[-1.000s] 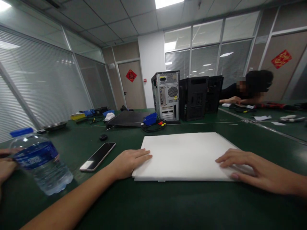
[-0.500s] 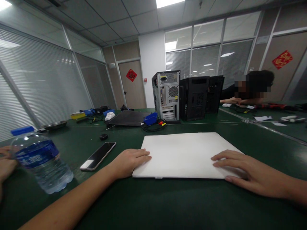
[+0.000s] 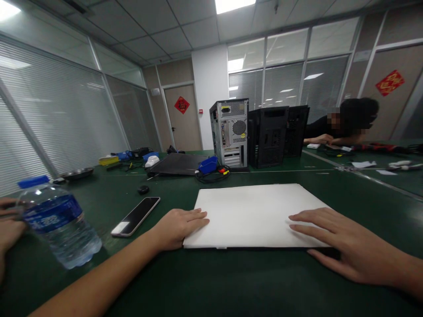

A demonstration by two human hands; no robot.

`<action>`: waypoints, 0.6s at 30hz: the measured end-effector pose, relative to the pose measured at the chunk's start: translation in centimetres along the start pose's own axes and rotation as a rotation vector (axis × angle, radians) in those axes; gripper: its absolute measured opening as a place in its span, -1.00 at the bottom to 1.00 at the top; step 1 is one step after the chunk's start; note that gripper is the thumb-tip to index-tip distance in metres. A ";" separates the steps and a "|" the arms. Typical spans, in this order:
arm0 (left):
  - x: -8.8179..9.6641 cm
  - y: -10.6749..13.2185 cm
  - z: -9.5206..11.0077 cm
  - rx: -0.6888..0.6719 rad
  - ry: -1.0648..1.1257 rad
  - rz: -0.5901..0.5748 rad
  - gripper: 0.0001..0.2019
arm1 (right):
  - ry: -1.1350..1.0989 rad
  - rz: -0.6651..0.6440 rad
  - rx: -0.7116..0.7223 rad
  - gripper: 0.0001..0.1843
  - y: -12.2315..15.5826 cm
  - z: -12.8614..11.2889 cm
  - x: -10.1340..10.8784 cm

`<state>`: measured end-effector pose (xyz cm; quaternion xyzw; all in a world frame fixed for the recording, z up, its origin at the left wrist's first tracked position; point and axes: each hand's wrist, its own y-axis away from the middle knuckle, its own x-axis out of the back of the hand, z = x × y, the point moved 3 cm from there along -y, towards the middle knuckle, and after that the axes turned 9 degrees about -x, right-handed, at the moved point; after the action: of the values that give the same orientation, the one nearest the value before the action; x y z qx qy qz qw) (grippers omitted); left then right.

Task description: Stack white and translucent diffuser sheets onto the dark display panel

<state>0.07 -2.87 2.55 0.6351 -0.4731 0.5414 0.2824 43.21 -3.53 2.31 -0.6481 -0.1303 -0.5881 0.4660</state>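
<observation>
White slab (image 3: 254,213) flat on bench (image 3: 231,281), centre, near edge. Pressing down with both: left hand (image 3: 176,225) flat at left corner, right hand (image 3: 333,240) spread over right corner (nothing pinched). Best with even pressure, clear of phone (image 3: 136,215) and bottle (image 3: 57,231).

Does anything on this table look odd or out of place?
Nothing spilled or broken. The left hand and right hand rest on the white slab. Only the bottle at the left seems to lean, perhaps from the lens.
</observation>
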 end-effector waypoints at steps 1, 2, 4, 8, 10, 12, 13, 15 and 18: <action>0.2 0.0 0.1 0.005 0.009 0.022 -0.46 | 0.025 0.027 0.029 -0.30 -0.1 -0.4 0.1; 0.4 -0.1 0.3 0.009 0.015 0.050 -0.48 | 0.055 0.052 0.059 -0.32 -0.2 -0.7 0.2; 1.0 -0.3 0.8 0.010 0.024 0.132 -0.53 | 0.117 0.102 0.099 -0.35 -0.3 -1.1 0.0; 2.5 -1.0 2.2 -0.006 0.048 0.328 -0.60 | 0.197 0.256 0.059 -0.47 0.0 -0.5 -0.2; 3.0 -1.3 3.0 -0.015 0.051 0.405 -0.63 | 0.230 0.351 0.093 -0.53 0.6 0.1 0.3; 3.3 -1.6 3.5 -0.027 0.057 0.465 -0.64 | 0.261 0.418 0.157 -0.57 1.2 0.7 1.1; 3.3 -1.7 3.7 -0.030 0.063 0.491 -0.65 | 0.268 0.433 0.176 -0.58 1.4 1.0 1.6; 3.3 -1.9 3.8 -0.023 0.084 0.526 -0.65 | 0.266 0.426 0.177 -0.59 1.6 1.5 2.4; 2.9 -2.1 3.6 0.030 0.122 0.524 -0.63 | 0.240 0.403 0.122 -0.62 1.0 2.1 3.5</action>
<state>3.36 -6.07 4.71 0.4612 -0.5955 0.6402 0.1511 46.19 -3.82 5.22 -0.5572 0.0228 -0.5471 0.6243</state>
